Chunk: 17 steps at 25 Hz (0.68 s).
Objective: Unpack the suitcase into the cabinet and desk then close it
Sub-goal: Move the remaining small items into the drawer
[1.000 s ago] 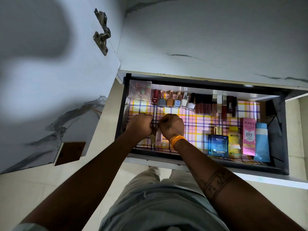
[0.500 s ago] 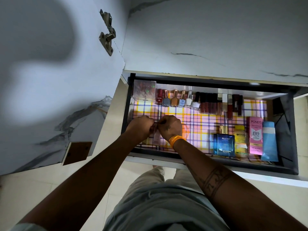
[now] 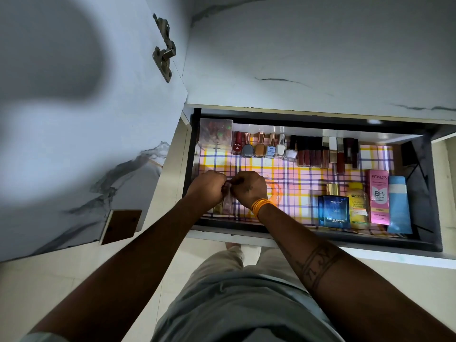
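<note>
An open desk drawer [image 3: 308, 233] lined with plaid paper holds cosmetics. My left hand [image 3: 207, 187] and my right hand [image 3: 249, 188] meet over its front left corner, fingers curled round a small pinkish clear bottle [image 3: 228, 202] that stands there. A gold-capped bottle [image 3: 218, 208] peeks out just left of it. The hands hide most of both bottles. The suitcase is out of view.
Nail polish bottles [image 3: 259, 148] and lipsticks [image 3: 328, 154] line the drawer's back, beside a clear box [image 3: 216, 133]. At the front right stand a blue cologne box [image 3: 334, 211], yellow bottle [image 3: 357, 206], pink Pond's box [image 3: 378, 196] and blue tube [image 3: 398, 206]. An open cabinet door [image 3: 86, 119] hangs left.
Both hands stayed together over the small bottle, shifting slightly toward the drawer's front left corner. The camera view drifted a little.
</note>
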### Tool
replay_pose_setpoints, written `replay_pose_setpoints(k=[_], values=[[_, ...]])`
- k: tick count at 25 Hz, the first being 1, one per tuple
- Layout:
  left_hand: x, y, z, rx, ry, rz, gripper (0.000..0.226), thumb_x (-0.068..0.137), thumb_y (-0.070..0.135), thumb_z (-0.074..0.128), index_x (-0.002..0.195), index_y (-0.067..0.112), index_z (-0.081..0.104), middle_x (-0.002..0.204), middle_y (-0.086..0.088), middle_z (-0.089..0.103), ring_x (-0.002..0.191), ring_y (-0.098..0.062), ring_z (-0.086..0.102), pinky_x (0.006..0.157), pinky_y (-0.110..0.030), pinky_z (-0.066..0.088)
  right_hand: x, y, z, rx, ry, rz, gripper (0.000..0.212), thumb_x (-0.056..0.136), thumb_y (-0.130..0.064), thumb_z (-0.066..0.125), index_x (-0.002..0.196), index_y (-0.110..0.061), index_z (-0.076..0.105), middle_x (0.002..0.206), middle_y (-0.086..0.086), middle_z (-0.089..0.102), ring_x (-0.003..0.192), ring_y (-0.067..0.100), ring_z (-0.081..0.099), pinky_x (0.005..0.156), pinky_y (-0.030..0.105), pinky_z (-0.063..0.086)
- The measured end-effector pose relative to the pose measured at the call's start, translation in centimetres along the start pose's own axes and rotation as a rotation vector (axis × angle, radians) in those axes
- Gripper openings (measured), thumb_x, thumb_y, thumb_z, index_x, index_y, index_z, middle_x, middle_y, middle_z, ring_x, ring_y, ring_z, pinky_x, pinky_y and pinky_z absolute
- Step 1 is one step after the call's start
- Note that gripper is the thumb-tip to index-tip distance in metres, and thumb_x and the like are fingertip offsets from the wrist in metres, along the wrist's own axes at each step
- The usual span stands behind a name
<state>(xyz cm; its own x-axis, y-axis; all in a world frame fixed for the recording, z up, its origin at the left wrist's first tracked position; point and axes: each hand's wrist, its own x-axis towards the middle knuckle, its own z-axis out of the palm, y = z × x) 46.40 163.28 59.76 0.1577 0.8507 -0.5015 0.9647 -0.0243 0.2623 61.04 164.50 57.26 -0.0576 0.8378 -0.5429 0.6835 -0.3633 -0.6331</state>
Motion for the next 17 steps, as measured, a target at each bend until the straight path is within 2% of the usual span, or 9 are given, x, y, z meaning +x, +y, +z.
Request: replay_pose_setpoints(k=[3,5,7,9,11,14,17], values=[[-0.6,-0.5,-0.2,-0.109,0.088,0.021,0.014,0.093,0.016,0.071,0.107,0.014,0.071,0.098,-0.005,0.072,0.087,-0.018,0.064,0.077,-0.03,0.053,-0.5,0.0,-0.7,0.057,0.045,-0.029,0.014,0.086,-0.012,0.072,0.096,-0.016,0.081,0.101,0.004,0.078,0.097,0.025,0.07,0.084,0.031,0.057],[-0.9,-0.9,-0.4,-0.277,0.149,0.017,0.016,0.089,0.014,0.075,0.106,0.015,0.074,0.097,-0.001,0.074,0.089,-0.018,0.07,0.079,-0.034,0.059,-1.0,-0.1,-1.6,0.13,0.07,-0.033,0.011,0.087,-0.015,0.07,0.091,-0.018,0.08,0.09,0.0,0.077,0.089,0.025,0.072,0.083,0.04,0.061],[-1.1,-0.7,-1.2,-0.468,0.187,0.009,0.019,0.089,0.015,0.078,0.108,0.015,0.076,0.1,0.003,0.075,0.091,-0.012,0.07,0.082,-0.03,0.058,-1.5,-0.5,-3.0,0.216,0.073,-0.052,0.009,0.09,-0.021,0.07,0.085,-0.022,0.078,0.085,0.001,0.077,0.083,0.027,0.074,0.078,0.047,0.063],[-1.4,0.1,-2.6,-0.669,0.246,-0.02,0.019,0.091,0.023,0.079,0.109,0.018,0.077,0.101,0.009,0.075,0.092,-0.005,0.07,0.08,-0.021,0.055,-2.3,-1.6,-5.0,0.322,0.052,-0.073,0.012,0.094,-0.023,0.069,0.084,-0.021,0.076,0.084,0.007,0.078,0.08,0.03,0.074,0.075,0.049,0.064],[-2.5,1.4,-4.3,-0.859,0.33,-0.046,0.02,0.096,0.033,0.074,0.11,0.02,0.076,0.101,0.011,0.075,0.092,-0.003,0.07,0.077,-0.016,0.053,-3.7,-3.2,-7.4,0.425,0.015,-0.104,0.015,0.097,-0.026,0.069,0.089,-0.015,0.076,0.087,0.011,0.077,0.076,0.028,0.074,0.072,0.046,0.063],[-5.0,3.2,-5.9,-1.158,0.469,-0.099,0.03,0.098,0.045,0.068,0.113,0.02,0.074,0.103,0.003,0.077,0.093,-0.016,0.076,0.074,-0.027,0.06,-6.0,-5.5,-9.9,0.54,-0.03,-0.188,0.028,0.1,-0.034,0.068,0.095,-0.007,0.074,0.091,0.017,0.075,0.074,0.023,0.071,0.068,0.041,0.059],[-7.7,5.2,-7.3,-1.341,0.627,-0.118,0.03,0.1,0.043,0.066,0.111,0.016,0.074,0.103,-0.006,0.078,0.093,-0.026,0.077,0.075,-0.044,0.062,-7.9,-7.2,-11.6,0.599,-0.092,-0.289,0.029,0.1,-0.034,0.067,0.096,-0.006,0.073,0.091,0.016,0.075,0.074,0.021,0.072,0.065,0.034,0.058]])
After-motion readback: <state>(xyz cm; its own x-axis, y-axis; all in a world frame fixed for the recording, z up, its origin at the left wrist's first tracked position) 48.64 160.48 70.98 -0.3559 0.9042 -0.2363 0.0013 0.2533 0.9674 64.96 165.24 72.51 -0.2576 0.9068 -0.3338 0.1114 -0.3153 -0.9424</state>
